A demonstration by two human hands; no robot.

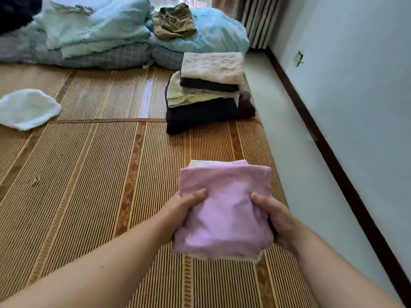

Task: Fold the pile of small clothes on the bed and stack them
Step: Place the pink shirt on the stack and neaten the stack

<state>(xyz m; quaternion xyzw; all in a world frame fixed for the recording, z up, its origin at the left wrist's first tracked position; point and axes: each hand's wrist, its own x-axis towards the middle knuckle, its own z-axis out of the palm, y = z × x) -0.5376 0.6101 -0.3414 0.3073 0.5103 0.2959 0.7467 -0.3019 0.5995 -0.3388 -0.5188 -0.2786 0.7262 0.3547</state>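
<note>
Both hands grip the folded pink garment [224,210] by its near sides. The left hand [189,207] and the right hand [273,216] each have a thumb pressed on top, with the fingers curled underneath and hidden from view. The garment sits low over the woven bamboo mat [89,174], close to the bed's right edge. Its far end may rest on the mat, though the view does not settle that. A cream layer peeks out at its far and near edges, so the fold could slip open if either grip loosens in transit. The stack of folded clothes [206,92] lies further up the mat and looks uneven: its upper pieces are offset from the dark base, and it sits near the drop to the floor [289,130]. Setting the pink piece down off-centre could tip the top layers over that edge. A white garment [26,108] and a crumpled olive garment [173,21] on the blue bedding [100,25] remain unfolded.
</note>
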